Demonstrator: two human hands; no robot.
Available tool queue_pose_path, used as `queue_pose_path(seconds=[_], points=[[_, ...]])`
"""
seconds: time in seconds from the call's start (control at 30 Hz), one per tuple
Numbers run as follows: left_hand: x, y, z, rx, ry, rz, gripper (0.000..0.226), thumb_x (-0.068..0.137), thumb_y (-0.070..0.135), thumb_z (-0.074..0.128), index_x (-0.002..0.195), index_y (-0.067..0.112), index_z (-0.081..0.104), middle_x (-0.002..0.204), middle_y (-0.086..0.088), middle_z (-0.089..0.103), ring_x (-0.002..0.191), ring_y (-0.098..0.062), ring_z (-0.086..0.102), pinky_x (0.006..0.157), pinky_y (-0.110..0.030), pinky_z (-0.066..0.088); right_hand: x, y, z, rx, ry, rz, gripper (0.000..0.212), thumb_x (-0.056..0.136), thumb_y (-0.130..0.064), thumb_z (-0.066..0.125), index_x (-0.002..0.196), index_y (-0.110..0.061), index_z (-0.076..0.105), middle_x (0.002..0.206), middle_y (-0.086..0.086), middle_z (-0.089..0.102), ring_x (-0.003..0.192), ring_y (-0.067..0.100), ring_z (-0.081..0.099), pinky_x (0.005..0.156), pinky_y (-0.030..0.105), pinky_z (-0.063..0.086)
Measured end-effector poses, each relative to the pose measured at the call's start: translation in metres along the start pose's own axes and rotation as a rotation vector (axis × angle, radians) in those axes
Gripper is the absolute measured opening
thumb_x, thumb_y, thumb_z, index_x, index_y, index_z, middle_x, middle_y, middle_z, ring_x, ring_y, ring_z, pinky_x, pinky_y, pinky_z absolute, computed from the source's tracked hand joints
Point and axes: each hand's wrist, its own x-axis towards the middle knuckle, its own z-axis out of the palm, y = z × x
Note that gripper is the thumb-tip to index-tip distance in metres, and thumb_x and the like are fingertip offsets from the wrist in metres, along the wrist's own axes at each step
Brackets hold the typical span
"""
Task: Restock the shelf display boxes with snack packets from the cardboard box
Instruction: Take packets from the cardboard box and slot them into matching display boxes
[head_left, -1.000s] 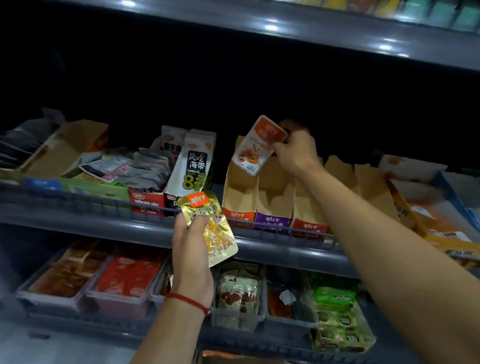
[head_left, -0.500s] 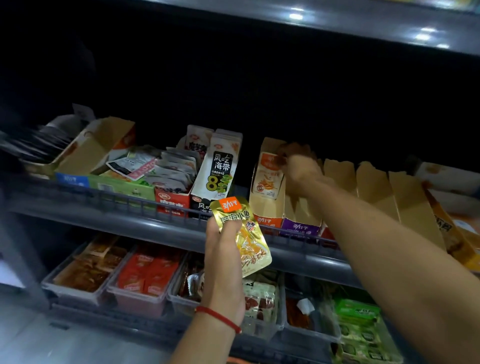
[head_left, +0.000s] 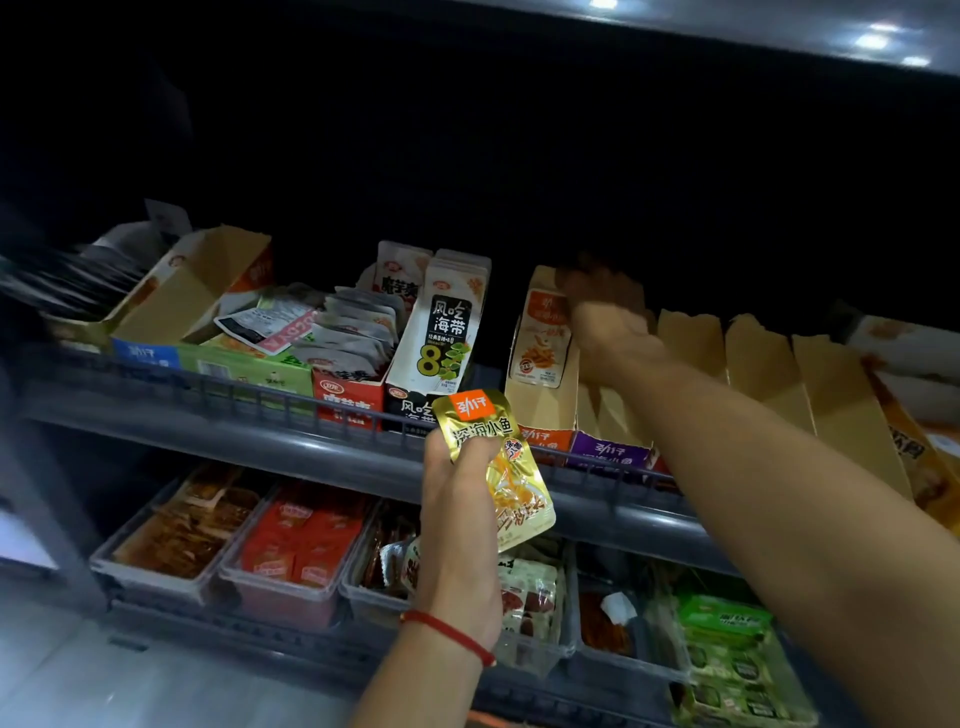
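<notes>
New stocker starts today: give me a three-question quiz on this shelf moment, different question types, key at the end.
1. True or false: the left hand holds a gold packet.
2. Which display box gets the orange-and-white packet? A) purple-fronted box B) orange-fronted box C) red box
3. Fill in: the right hand reaches to the ___ shelf.

Key: 1 true; 2 B; 3 upper
</notes>
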Motion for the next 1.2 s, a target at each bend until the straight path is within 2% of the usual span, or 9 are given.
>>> queue_pose_path(seconds=[0.1,0.23,0.3,0.4,0.6,0.8,1.0,1.1,1.2], points=[[0.0,-0.001,0.001,0.045,-0.016,-0.009,0.044,0.092,0.002,0.054,0.119,0.036,0.062,0.105,0.003,0.074,0.1,-0.024,0.069,0.085,-0.048,0.056,-0.011,0.004,0.002,0.059,0.055,-0.052,0.035,0.101,-0.015,0.055,0.136,-0.015,0.053,0.139,0.013,0.053,0.127,0.033,0.05,0.1,0.039,0.043],[-0.004,-0.003,0.003,0.103,-0.077,-0.017,0.059,0.093,-0.01,0.047,0.13,0.035,0.057,0.108,0.004,0.075,0.099,-0.018,0.072,0.087,-0.044,0.059,-0.044,0.005,-0.022,0.42,0.08,-0.16,0.021,0.1,-0.023,0.06,0.119,-0.016,0.066,0.107,-0.002,0.067,0.093,0.008,0.062,0.082,0.027,0.055],[-0.008,-0.004,0.005,0.144,-0.169,-0.015,0.055,0.094,-0.013,0.048,0.124,0.032,0.061,0.102,0.004,0.077,0.095,-0.014,0.074,0.081,-0.038,0.059,-0.07,0.009,-0.043,0.61,-0.118,-0.254,0.022,0.101,-0.029,0.06,0.119,-0.021,0.067,0.107,-0.013,0.066,0.09,-0.003,0.061,0.078,0.017,0.051],[-0.017,-0.011,0.009,0.244,-0.297,0.005,0.057,0.092,-0.017,0.053,0.118,0.034,0.059,0.098,0.001,0.078,0.089,-0.013,0.075,0.073,-0.032,0.057,-0.113,0.028,-0.068,0.734,-0.481,-0.299,0.027,0.103,-0.029,0.056,0.127,-0.021,0.064,0.111,-0.012,0.067,0.094,-0.004,0.064,0.074,0.015,0.051],[-0.036,-0.041,0.028,0.494,-0.48,0.068,0.055,0.092,-0.008,0.062,0.129,0.032,0.05,0.105,-0.002,0.077,0.099,-0.02,0.074,0.09,-0.045,0.058,-0.163,0.087,-0.103,0.737,-0.625,-0.223,0.03,0.091,-0.016,0.073,0.12,-0.015,0.067,0.1,-0.002,0.074,0.079,0.013,0.071,0.066,0.034,0.061],[-0.043,-0.06,0.051,0.504,-0.52,0.029,0.049,0.09,0.007,0.072,0.13,0.028,0.053,0.115,0.005,0.074,0.106,-0.011,0.071,0.096,-0.044,0.057,-0.171,0.144,-0.124,0.509,-0.358,-0.145,0.024,0.086,-0.015,0.077,0.105,-0.025,0.067,0.096,-0.008,0.07,0.085,0.004,0.069,0.073,0.02,0.058],[-0.032,-0.059,0.056,0.553,-0.388,0.106,0.047,0.091,0.004,0.067,0.126,0.033,0.055,0.12,0.01,0.066,0.106,-0.004,0.067,0.098,-0.041,0.056,-0.115,0.208,-0.159,0.323,-0.094,0.016,0.029,0.093,-0.022,0.069,0.122,-0.025,0.063,0.11,-0.01,0.064,0.096,0.006,0.06,0.074,0.013,0.042],[-0.027,-0.057,0.056,0.573,-0.365,0.155,0.043,0.092,0.004,0.066,0.121,0.035,0.058,0.117,0.013,0.067,0.103,-0.002,0.067,0.095,-0.041,0.057,-0.089,0.224,-0.146,0.274,-0.112,0.11,0.027,0.096,-0.024,0.066,0.123,-0.027,0.06,0.104,-0.01,0.06,0.084,0.004,0.056,0.066,0.013,0.036],[-0.021,-0.054,0.058,0.591,-0.353,0.177,0.042,0.091,0.003,0.067,0.118,0.035,0.059,0.116,0.013,0.067,0.101,-0.001,0.067,0.093,-0.041,0.058,-0.074,0.226,-0.117,0.233,-0.143,0.131,0.025,0.098,-0.026,0.065,0.123,-0.026,0.06,0.111,-0.002,0.062,0.098,0.014,0.059,0.072,0.021,0.04]])
